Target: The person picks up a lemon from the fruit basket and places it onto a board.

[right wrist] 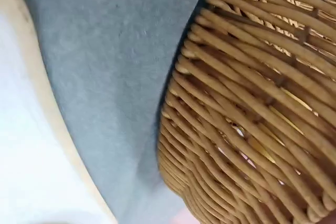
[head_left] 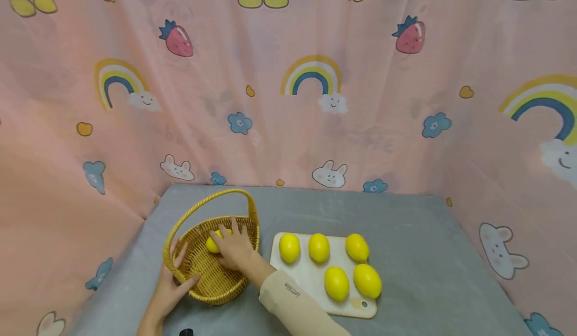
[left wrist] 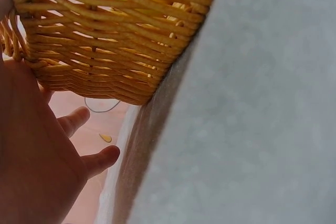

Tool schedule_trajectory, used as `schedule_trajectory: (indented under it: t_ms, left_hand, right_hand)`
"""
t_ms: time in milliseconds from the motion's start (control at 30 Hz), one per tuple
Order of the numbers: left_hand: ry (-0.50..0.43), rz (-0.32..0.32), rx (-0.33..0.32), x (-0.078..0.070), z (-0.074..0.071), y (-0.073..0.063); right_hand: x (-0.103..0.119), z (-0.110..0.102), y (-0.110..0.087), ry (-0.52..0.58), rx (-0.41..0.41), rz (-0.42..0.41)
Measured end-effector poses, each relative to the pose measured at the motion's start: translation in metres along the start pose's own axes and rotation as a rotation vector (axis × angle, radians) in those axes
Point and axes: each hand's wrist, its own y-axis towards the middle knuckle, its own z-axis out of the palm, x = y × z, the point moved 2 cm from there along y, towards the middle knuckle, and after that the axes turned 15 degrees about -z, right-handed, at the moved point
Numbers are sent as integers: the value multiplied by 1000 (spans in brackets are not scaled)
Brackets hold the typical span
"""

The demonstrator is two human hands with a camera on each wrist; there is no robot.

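A wicker basket (head_left: 216, 296) with a tall arched handle stands on the left of the grey tabletop. My left hand (head_left: 168, 290) holds its near left side by the rim, thumb over the edge; in the left wrist view, two fingers (left wrist: 100, 162) stick out below the woven wall. Inside the basket, my right hand (head_left: 236, 248) grips a yellow lemon (head_left: 213, 245), partly covered by the fingers. The right wrist view shows only the basket's outer weave (right wrist: 252, 108), with that hand out of sight.
Right of the basket lies a white cutting board (head_left: 304, 283) with several lemons (head_left: 319, 248) on it. My right forearm's beige sleeve (head_left: 297, 301) crosses its near left corner. A small black object (head_left: 186, 332) sits at the bottom edge. A pink printed curtain (head_left: 279, 140) surrounds the table.
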Motion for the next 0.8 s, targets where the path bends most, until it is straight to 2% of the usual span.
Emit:
schedule_trajectory:
  t_ms: [100,167,300,400,500,600,800]
  left_hand:
    - [-1,12,-2,-1,1,0]
    - [-2,1,5,0,1,-1]
    - [12,-5,6,1,1,-2]
    - [17,12,1,1,1,-2]
    - [13,25,2,-1,1,-2]
    - [14,0,14,-3,0,-1]
    - [7,-50,41,-6,-1,0]
  right_hand:
    - [0,0,-5,93,24,-43]
    - [1,-2,-9,163,12,-81]
    - [10,-11,-16,289,15,-199]
    - [18,-18,-21,306,-12,-265]
    - [22,-22,-24,293,-53,-285]
    - [21,-23,-25,299,-73,-306]
    - [16,-19,-29,384,-45,-339]
